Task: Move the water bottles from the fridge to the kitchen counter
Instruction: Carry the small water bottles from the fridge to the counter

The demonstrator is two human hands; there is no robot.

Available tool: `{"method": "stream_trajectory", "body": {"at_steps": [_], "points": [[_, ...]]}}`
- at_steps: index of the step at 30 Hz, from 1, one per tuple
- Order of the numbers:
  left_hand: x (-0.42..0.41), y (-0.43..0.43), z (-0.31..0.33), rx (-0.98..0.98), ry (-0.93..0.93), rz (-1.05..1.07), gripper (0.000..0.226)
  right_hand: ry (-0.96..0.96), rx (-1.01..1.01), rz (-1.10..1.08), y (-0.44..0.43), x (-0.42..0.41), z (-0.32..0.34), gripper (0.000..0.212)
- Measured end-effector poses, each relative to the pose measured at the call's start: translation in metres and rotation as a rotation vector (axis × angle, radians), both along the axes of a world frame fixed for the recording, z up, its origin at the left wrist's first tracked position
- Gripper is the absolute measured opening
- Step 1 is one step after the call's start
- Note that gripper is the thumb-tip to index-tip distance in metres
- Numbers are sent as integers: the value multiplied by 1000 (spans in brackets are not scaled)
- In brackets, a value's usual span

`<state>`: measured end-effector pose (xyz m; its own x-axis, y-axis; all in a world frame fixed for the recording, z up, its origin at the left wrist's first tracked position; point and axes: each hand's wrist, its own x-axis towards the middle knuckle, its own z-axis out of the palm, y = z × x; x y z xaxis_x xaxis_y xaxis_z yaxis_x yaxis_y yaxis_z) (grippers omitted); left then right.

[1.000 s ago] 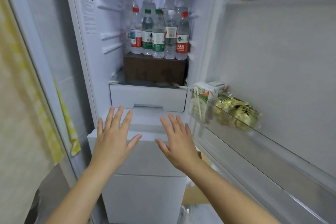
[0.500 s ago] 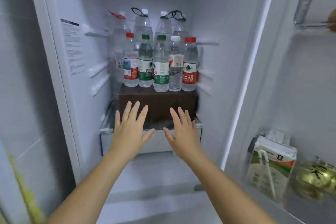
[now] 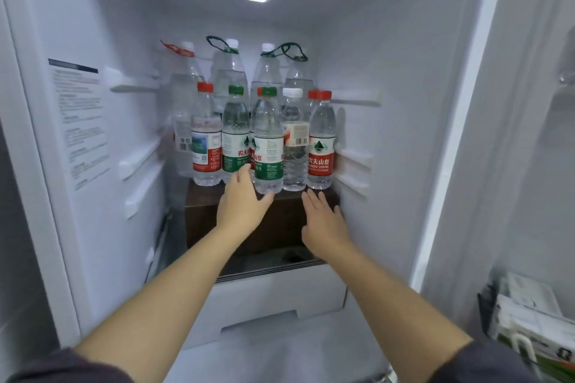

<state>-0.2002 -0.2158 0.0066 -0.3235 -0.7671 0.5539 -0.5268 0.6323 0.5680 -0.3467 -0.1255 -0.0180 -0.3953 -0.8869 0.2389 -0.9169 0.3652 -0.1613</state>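
Left hand (image 3: 241, 199) and right hand (image 3: 323, 218) spread, empty; best wrap green-cap bottle (image 3: 268, 146) mid-body, lift straight up

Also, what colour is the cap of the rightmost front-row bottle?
Red. The cap of that rightmost bottle shows best in the head view.

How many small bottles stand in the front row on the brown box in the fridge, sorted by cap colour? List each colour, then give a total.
Red-capped bottles: 2
Green-capped bottles: 2
White-capped bottle: 1
Total: 5
A further red cap shows behind this row and is not counted.
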Motion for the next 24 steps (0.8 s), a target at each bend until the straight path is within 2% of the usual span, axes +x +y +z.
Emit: {"method": "stream_trajectory", "body": {"at_steps": [3,10,16,19,22,24], "points": [[-15,-15,14,117,144,-26,90,-24,-2,19,-1,-5,1,81],[-55,-39,27,308,239,27,80,-43,8,18,-3,-9,2,85],[-48,-48,20,272,144,58,68,-37,15,25,-4,-9,6,83],[-30,-51,20,248,121,57,72,-52,25,28,-1,-7,10,80],[-8,-55,17,208,127,65,73,-75,4,31,-1,-7,18,69],[5,-60,15,186,119,62,73,-116,-106,-5,-8,-6,25,59]]}}
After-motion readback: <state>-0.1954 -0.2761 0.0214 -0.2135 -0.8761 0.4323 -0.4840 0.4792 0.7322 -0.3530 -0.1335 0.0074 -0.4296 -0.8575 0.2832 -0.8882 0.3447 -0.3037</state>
